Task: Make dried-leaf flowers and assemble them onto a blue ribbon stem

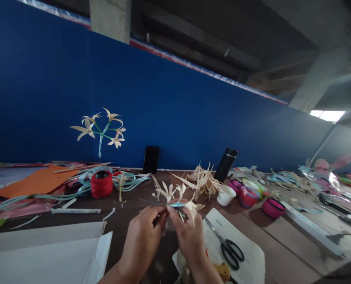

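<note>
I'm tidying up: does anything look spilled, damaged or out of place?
Nothing looks spilled. A curled white scrap lies loose near the red roll, and the sheet under the scissors has an uneven edge. The flask appears to lean, though the lens may cause that.

A single view is given, taken from the person's head, above and behind the hands (166, 232), and directed forward and down. The hands are seen close up at the lower middle; beyond them the table (237, 221) and a blue wall (175, 110) are taken in.
</note>
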`<action>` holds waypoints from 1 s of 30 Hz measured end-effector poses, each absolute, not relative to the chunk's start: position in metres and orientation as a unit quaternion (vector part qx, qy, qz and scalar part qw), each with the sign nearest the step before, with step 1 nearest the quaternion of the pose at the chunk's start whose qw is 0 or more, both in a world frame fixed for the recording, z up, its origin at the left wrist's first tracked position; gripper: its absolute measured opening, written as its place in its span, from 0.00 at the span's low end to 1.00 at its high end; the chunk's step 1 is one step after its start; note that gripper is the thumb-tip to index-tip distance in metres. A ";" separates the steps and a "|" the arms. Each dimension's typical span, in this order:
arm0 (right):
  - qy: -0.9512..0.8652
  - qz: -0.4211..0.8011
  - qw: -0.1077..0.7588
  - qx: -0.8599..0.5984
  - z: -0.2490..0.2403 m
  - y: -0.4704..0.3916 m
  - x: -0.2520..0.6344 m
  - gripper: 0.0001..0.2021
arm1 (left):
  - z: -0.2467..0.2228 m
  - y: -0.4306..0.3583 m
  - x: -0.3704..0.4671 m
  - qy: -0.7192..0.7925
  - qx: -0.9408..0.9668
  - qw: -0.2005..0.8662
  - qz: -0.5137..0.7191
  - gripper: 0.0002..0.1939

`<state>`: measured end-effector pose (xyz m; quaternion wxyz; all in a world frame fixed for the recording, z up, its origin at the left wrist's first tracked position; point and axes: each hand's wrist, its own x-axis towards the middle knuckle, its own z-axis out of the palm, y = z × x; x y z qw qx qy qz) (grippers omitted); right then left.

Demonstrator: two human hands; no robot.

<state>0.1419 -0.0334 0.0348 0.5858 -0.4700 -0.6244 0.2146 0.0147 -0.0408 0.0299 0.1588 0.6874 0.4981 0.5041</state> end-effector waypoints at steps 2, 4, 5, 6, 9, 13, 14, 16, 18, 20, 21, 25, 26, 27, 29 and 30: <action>-0.626 0.201 0.587 -0.472 0.035 -0.033 0.142 0.07 | 0.030 -0.041 0.016 0.491 0.690 0.165 0.505 0.09; -0.625 0.196 0.587 -0.475 0.034 -0.032 0.142 0.07 | 0.031 -0.041 0.018 0.494 0.686 0.179 0.503 0.10; -0.622 0.192 0.591 -0.476 0.034 -0.032 0.142 0.06 | 0.032 -0.041 0.018 0.498 0.682 0.188 0.502 0.10; -0.619 0.187 0.594 -0.478 0.033 -0.032 0.142 0.06 | 0.033 -0.041 0.018 0.502 0.677 0.199 0.500 0.11; -0.622 0.178 0.592 -0.481 0.032 -0.033 0.142 0.06 | 0.036 -0.042 0.018 0.513 0.663 0.237 0.491 0.12; -0.618 0.186 0.571 -0.508 0.034 -0.035 0.144 0.07 | 0.040 -0.042 0.016 0.541 0.649 0.243 0.477 0.11; -0.614 0.188 0.571 -0.512 0.035 -0.035 0.144 0.07 | 0.040 -0.042 0.016 0.545 0.644 0.235 0.482 0.10; -0.614 0.192 0.569 -0.511 0.036 -0.035 0.144 0.07 | 0.040 -0.041 0.016 0.542 0.638 0.223 0.499 0.07; -0.615 0.199 0.568 -0.511 0.036 -0.035 0.144 0.07 | 0.039 -0.040 0.015 0.534 0.633 0.223 0.514 0.07; -0.614 0.205 0.563 -0.514 0.035 -0.034 0.143 0.07 | 0.038 -0.040 0.015 0.530 0.631 0.231 0.516 0.08; -0.613 0.208 0.561 -0.516 0.035 -0.034 0.143 0.08 | 0.038 -0.040 0.015 0.529 0.631 0.238 0.516 0.08; -0.620 0.224 0.561 -0.501 0.034 -0.034 0.144 0.08 | 0.039 -0.039 0.014 0.521 0.628 0.260 0.517 0.08; -0.626 0.223 0.562 -0.493 0.034 -0.034 0.144 0.08 | 0.039 -0.039 0.014 0.520 0.628 0.261 0.517 0.08; -0.631 0.219 0.564 -0.486 0.034 -0.033 0.145 0.08 | 0.040 -0.038 0.013 0.519 0.627 0.262 0.518 0.08; -0.640 0.207 0.562 -0.481 0.035 -0.032 0.146 0.08 | 0.041 -0.037 0.013 0.521 0.627 0.262 0.517 0.08; -0.644 0.202 0.560 -0.481 0.035 -0.032 0.147 0.07 | 0.041 -0.037 0.012 0.522 0.626 0.261 0.517 0.08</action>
